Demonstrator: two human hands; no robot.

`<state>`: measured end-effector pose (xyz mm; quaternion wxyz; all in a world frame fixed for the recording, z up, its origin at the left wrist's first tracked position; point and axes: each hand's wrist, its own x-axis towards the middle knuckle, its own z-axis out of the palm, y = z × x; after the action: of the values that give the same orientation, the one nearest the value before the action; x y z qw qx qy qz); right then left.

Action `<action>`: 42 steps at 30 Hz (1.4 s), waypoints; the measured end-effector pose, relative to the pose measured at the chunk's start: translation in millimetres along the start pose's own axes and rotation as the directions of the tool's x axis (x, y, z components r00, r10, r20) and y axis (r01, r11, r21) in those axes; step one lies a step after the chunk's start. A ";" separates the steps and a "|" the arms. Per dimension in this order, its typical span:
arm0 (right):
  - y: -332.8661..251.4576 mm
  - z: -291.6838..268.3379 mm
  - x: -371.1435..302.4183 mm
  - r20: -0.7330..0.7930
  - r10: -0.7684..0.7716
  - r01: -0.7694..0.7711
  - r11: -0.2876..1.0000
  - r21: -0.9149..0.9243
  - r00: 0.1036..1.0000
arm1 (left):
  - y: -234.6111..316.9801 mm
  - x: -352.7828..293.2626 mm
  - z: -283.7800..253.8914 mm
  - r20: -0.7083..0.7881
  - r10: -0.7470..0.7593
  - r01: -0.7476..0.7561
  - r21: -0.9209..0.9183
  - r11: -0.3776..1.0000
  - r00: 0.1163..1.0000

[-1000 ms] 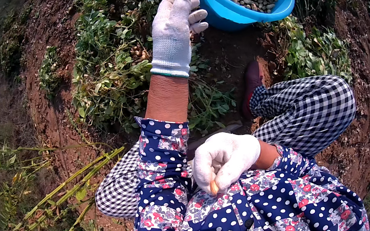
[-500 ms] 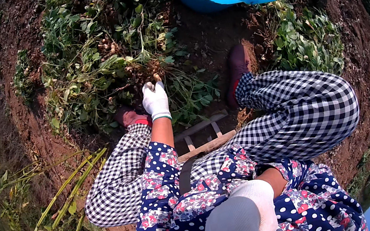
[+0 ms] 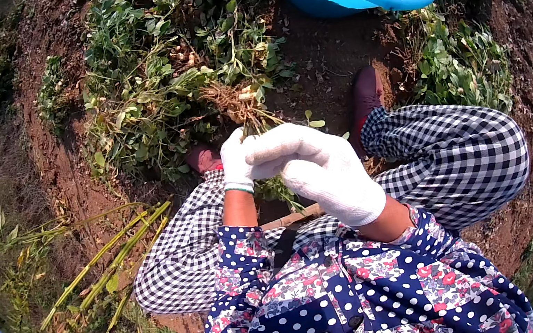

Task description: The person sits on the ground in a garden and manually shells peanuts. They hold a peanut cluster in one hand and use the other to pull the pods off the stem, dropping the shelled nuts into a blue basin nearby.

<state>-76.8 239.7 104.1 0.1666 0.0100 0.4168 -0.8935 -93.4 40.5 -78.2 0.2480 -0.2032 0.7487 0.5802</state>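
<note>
Peanut plant lies with its roots just beyond the fingers of the left hand, which are closed on its stems. Right hand fingers curl alongside, their grip unclear. Farther beyond sits a blue basin.

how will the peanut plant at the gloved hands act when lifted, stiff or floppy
The plant will probably flop, since its stems look thin. Its fine, tangled roots could snag on the greenery lying close by. The pale pods sit among those roots, so a hard tug might break some off.
</note>
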 end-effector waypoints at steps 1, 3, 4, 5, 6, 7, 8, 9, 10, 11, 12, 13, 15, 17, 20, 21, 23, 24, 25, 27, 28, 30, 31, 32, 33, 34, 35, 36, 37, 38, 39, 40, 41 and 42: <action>20.0 -4.8 12.7 -0.200 -0.042 0.001 0.980 -0.199 0.979 | 8.4 -17.2 -7.0 0.012 0.034 -0.032 -0.157 0.987 0.999; 57.3 -16.9 35.8 -0.328 -0.228 -0.065 0.726 -0.685 0.917 | 22.7 -50.1 -20.7 -0.006 0.055 -0.055 -0.111 0.992 0.998; 74.8 -17.9 34.6 -0.276 -0.110 -0.122 0.704 -0.700 0.955 | 27.6 -64.8 -26.8 -0.042 0.023 -0.029 -0.146 0.989 0.999; 90.7 -19.0 32.3 -0.290 0.056 -0.248 0.686 -0.685 0.956 | 30.3 -75.8 -27.3 -0.074 0.048 -0.068 -0.292 0.954 0.996; 107.3 -14.6 28.0 -0.287 0.270 -0.385 0.771 -0.506 0.919 | 32.1 -85.6 -30.6 -0.073 0.022 -0.039 -0.238 0.970 0.997; 118.9 -12.0 22.0 -0.281 0.446 -0.521 0.638 -0.567 0.850 | 33.0 -93.4 -34.0 -0.046 -0.023 0.013 -0.214 0.977 0.999; 126.3 -11.7 16.4 -0.095 0.430 -0.430 0.806 -0.406 0.898 | 31.7 -102.8 -34.1 -0.008 0.177 -0.176 -0.161 0.971 0.984; 130.7 -12.0 12.4 0.093 0.468 -0.441 0.872 -0.214 0.879 | 32.0 -108.9 -40.1 0.180 0.694 -0.682 0.466 0.564 0.697; 132.2 -13.1 8.7 0.068 0.433 -0.396 0.868 -0.301 0.899 | 31.3 -112.4 -40.9 0.082 0.389 -0.367 -0.201 0.908 0.918; 132.1 -14.7 7.7 -0.037 0.374 -0.333 0.771 -0.543 0.927 | 31.7 -115.5 -44.6 0.227 0.065 0.142 -0.781 0.608 0.972; 131.1 -14.8 5.0 -0.040 0.371 -0.291 0.654 -0.698 0.928 | 33.2 -115.6 -48.9 0.238 0.085 0.155 -0.823 0.546 0.968; 130.3 -15.1 4.4 -0.058 0.301 -0.222 0.547 -0.807 0.952 | 34.9 -115.4 -52.3 0.222 0.095 0.115 -0.770 0.627 0.970; 131.6 -11.1 1.1 0.067 0.224 -0.016 0.351 -0.936 0.972 | 39.6 -110.3 -58.6 0.104 0.034 0.002 -0.326 0.945 0.994; 137.4 -2.5 -5.3 0.171 0.234 0.103 0.276 -0.956 0.957 | 43.6 -103.1 -60.1 0.081 0.108 -0.106 -0.018 0.994 0.991; 143.8 3.8 -14.3 0.269 0.162 0.216 0.287 -0.933 0.949 | 40.8 -100.7 -48.1 -0.086 0.004 -0.058 -0.645 0.762 0.996; 142.6 2.1 -15.5 0.276 0.214 0.209 0.291 -0.934 0.937 | 39.2 -102.2 -46.4 -0.047 -0.007 -0.022 -0.584 0.811 0.999; 133.8 -4.6 -13.4 0.286 0.393 0.178 0.289 -0.941 0.874 | 36.3 -105.4 -44.4 -0.136 0.003 -0.074 -0.522 0.850 0.991; 125.9 -9.5 -11.2 0.323 0.404 0.205 0.309 -0.929 0.856 | 34.8 -108.3 -43.2 -0.195 0.052 -0.141 -0.476 0.868 0.979; 116.9 -14.2 -7.7 0.354 0.454 0.216 0.329 -0.919 0.818 | 34.6 -111.9 -45.9 -0.223 0.106 -0.171 -0.297 0.939 0.969; 99.1 -21.3 2.1 0.200 0.257 0.062 0.461 -0.885 0.945 | 34.6 -122.6 -48.7 -0.217 0.093 -0.161 -0.320 0.934 0.972; 92.7 -22.7 9.5 0.032 0.218 -0.104 0.581 -0.807 0.975 | 35.0 -128.7 -49.0 -0.211 0.116 -0.184 -0.336 0.924 0.971; 86.2 -18.4 13.7 -0.074 0.125 -0.143 0.734 -0.665 0.989 | 35.9 -139.2 -46.6 -0.211 0.126 -0.202 -0.392 0.898 0.969; 86.5 -15.0 16.1 -0.035 0.055 -0.064 0.750 -0.659 0.998 | 36.5 -142.9 -45.8 -0.187 0.024 -0.107 -0.447 0.888 0.982; 88.6 -9.0 10.0 0.023 0.016 0.004 0.742 -0.670 1.000 | 36.4 -146.6 -43.4 -0.202 0.080 -0.157 -0.402 0.902 0.976; 92.8 -3.0 7.6 0.147 -0.034 0.126 0.718 -0.684 0.989 | 35.9 -149.5 -41.0 -0.221 0.102 -0.176 -0.348 0.921 0.970; 97.2 3.7 1.6 0.189 -0.100 0.209 0.625 -0.752 0.977 | 35.4 -151.6 -40.6 -0.200 0.324 -0.349 -0.103 0.931 0.925; 101.9 9.4 -2.0 0.242 -0.135 0.276 0.529 -0.802 0.961 | 33.9 -153.0 -37.6 -0.251 0.231 -0.286 -0.213 0.934 0.940; 103.6 10.5 -2.8 0.220 -0.030 0.211 0.435 -0.875 0.975 | 32.7 -154.4 -39.4 -0.232 0.242 -0.280 -0.150 0.948 0.942; 105.9 12.5 -1.6 0.156 0.006 0.134 0.486 -0.864 0.988 | 30.3 -155.1 -38.0 -0.222 0.264 -0.290 -0.091 0.953 0.939; 104.7 11.7 -0.9 0.168 0.009 0.144 0.467 -0.873 0.986 | 29.0 -155.1 -42.5 -0.003 0.665 -0.477 0.694 0.540 0.747; 102.1 10.8 -0.8 0.147 0.145 0.074 0.421 -0.904 0.978 | 26.2 -156.2 -42.8 -0.177 0.366 -0.342 0.153 0.927 0.914; 96.8 7.9 0.5 0.211 0.204 0.036 0.631 -0.775 0.956 | 24.0 -155.2 -45.1 -0.194 0.194 -0.236 -0.223 0.946 0.962; 88.1 3.8 1.5 0.269 0.341 -0.103 0.769 -0.631 0.901 | 22.2 -155.9 -47.6 -0.147 0.071 -0.144 -0.585 0.798 0.987; 83.5 8.3 0.8 0.320 0.400 -0.279 0.889 -0.364 0.859 | 21.2 -154.8 -50.5 -0.240 0.093 -0.184 -0.391 0.902 0.966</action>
<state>-51.0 183.4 47.4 0.4016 -0.1176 0.4999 -0.7582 10.2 -0.7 42.4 0.0751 -0.2585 0.6451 0.7151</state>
